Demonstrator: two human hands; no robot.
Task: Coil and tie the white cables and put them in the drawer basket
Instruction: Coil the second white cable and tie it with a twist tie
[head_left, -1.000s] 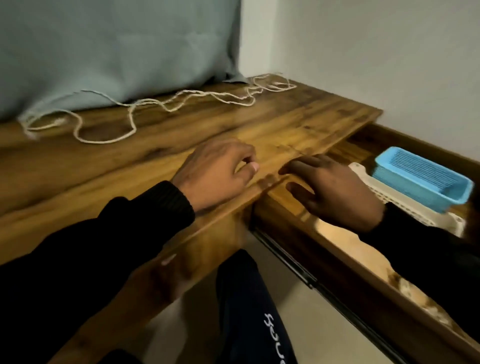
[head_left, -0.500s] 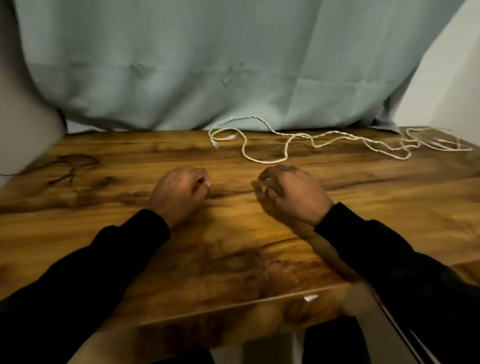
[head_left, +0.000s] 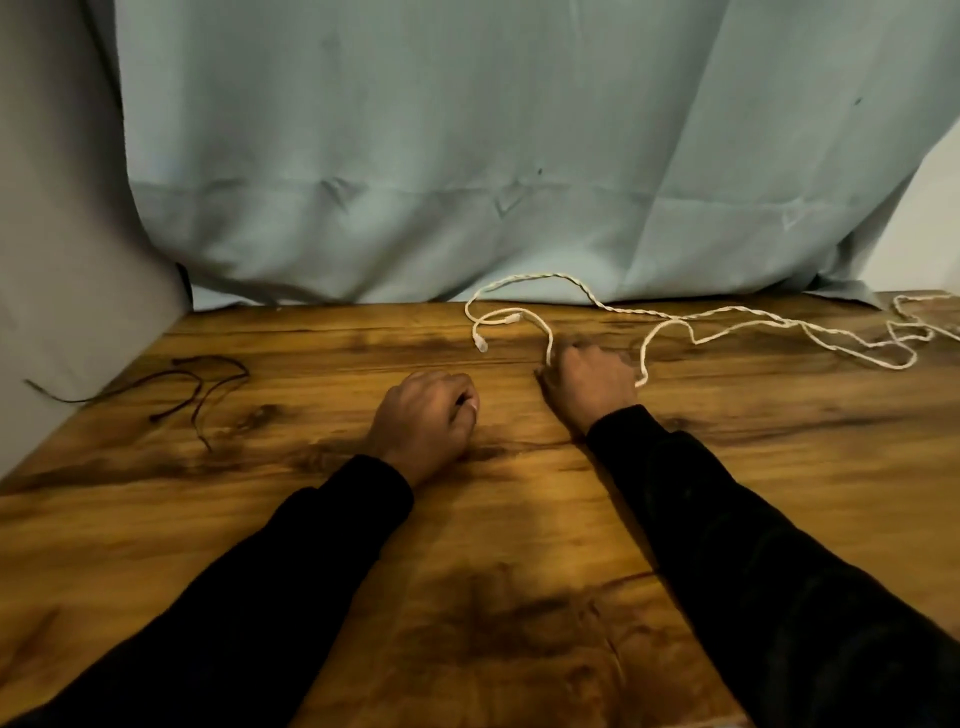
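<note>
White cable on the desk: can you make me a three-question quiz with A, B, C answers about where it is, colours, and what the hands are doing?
1. Where does the white cable lie?
A. along the back of the table
B. on the floor
C. in a box

2. What colour is the thin cord at far left?
A. white
B. dark
C. yellow

3. What is the left hand doing?
A. gripping the cable
B. lying flat
C. curled, holding nothing

Answers: 1 A, it runs below the curtain. 2 B, dark against the wood. 3 C, only the right hand reaches the cable.
</note>
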